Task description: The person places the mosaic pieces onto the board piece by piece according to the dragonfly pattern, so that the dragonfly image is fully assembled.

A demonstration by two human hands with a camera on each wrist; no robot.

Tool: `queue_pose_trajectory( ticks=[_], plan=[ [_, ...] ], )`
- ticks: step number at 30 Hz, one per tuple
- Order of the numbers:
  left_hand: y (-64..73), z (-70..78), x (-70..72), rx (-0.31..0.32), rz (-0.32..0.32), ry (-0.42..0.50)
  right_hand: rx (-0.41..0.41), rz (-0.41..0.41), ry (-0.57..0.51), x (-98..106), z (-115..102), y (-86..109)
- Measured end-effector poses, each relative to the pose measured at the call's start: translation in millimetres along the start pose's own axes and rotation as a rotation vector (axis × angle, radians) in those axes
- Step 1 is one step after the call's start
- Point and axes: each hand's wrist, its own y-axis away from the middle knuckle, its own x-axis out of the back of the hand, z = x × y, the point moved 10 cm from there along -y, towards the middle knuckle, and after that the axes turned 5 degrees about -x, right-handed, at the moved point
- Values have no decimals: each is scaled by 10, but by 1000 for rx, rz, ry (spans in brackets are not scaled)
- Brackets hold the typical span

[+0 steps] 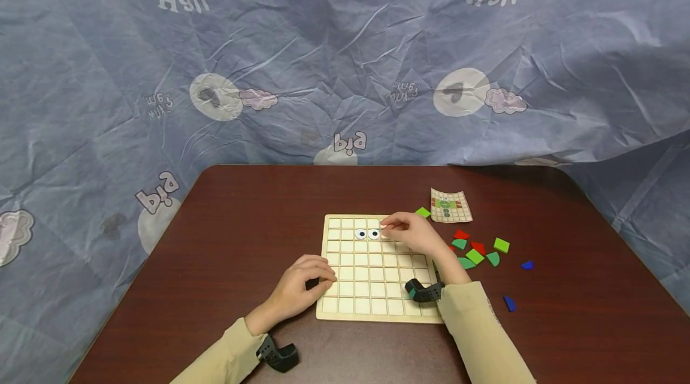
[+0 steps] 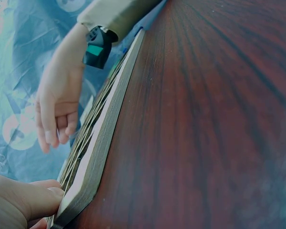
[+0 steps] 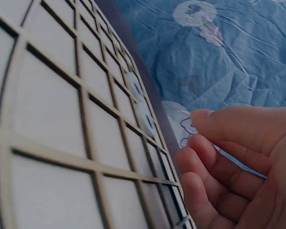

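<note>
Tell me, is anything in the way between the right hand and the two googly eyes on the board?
Nothing visible. The right hand hovers just right of the two eye pieces on the wooden grid board, with only bare squares between them.

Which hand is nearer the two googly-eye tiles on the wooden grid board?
Right hand: fingertips just right of the googly-eye tiles. Left hand rests at the wooden grid board near its lower left edge, farther off.

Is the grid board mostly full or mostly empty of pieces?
Mostly empty: the grid board shows only two eye pieces in its second row; coloured tiles lie loose on the table.
</note>
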Motion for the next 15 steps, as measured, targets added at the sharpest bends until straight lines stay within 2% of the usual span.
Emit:
queue_pose_trajectory(
  ticks=[7,15],
  plan=[
    [-1,-3,-2,5,0,4,-11,-14,-79,199,67,36],
    [2,-11,-7,9,-2,3,-53,13,-77,496,115,173]
  ],
)
